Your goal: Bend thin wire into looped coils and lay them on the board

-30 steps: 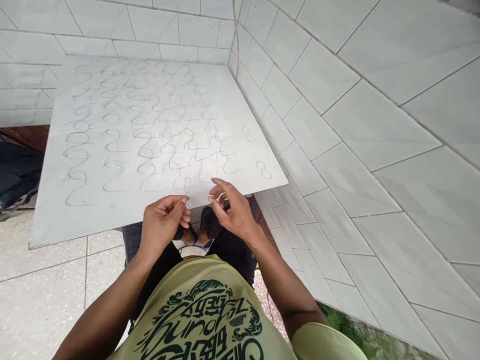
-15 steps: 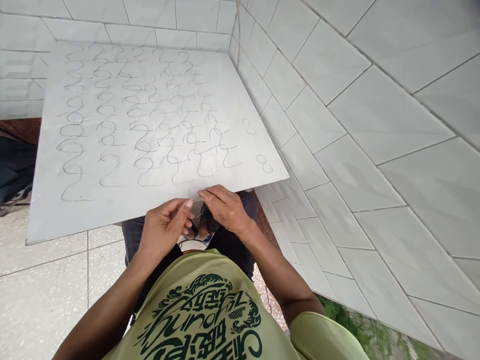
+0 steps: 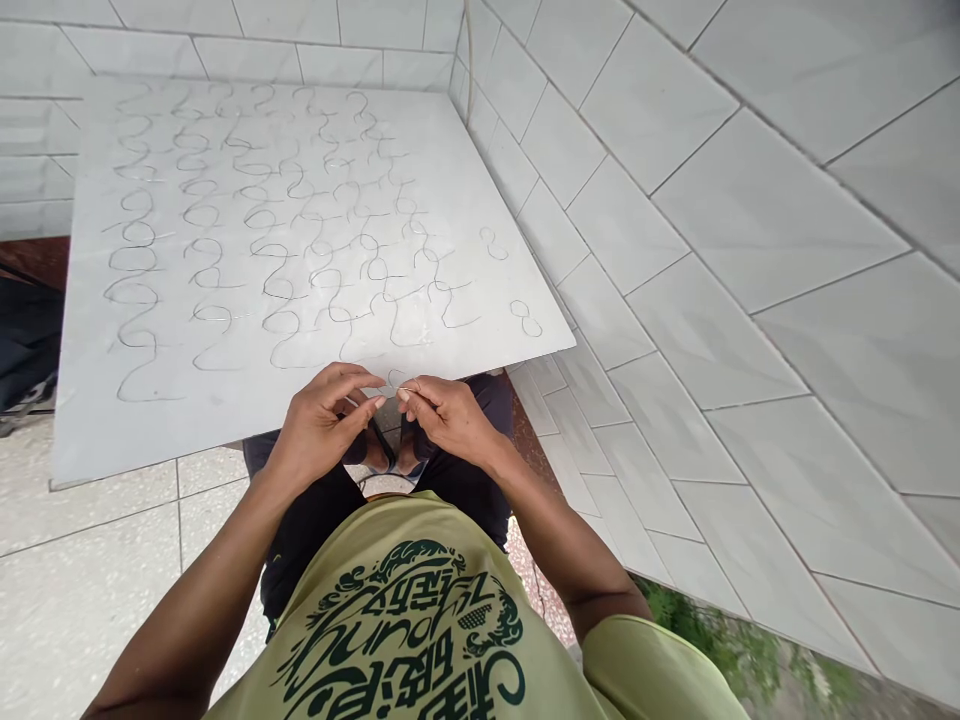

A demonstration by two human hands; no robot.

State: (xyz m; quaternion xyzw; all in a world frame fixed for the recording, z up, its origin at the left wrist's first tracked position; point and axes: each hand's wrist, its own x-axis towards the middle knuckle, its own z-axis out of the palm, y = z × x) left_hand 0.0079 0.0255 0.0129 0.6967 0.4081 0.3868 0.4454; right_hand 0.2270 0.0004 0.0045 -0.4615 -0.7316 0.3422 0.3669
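A dark cloth (image 3: 30, 345) sits at the left edge of my view, with the pale floor (image 3: 112, 545) below it at lower left. Next comes the white board (image 3: 90, 430), from upper left to centre, with rows of thin curved wires (image 3: 283, 298) lying across it. My left hand (image 3: 322, 415) is near the centre, at the board's near edge; its thumb and forefinger are parted at the tips, and I can't tell whether they touch the wire (image 3: 394, 371). That wire is at the centre, a small loop of it showing between my hands. My right hand (image 3: 446, 418) pinches it between thumb and forefinger. The green shirt (image 3: 390, 610) fills bottom centre. Farther right, two 8-shaped wires (image 3: 525, 318) lie near the board's right corner, then the tiled wall (image 3: 712, 250), with plants (image 3: 690, 620) at lower right.
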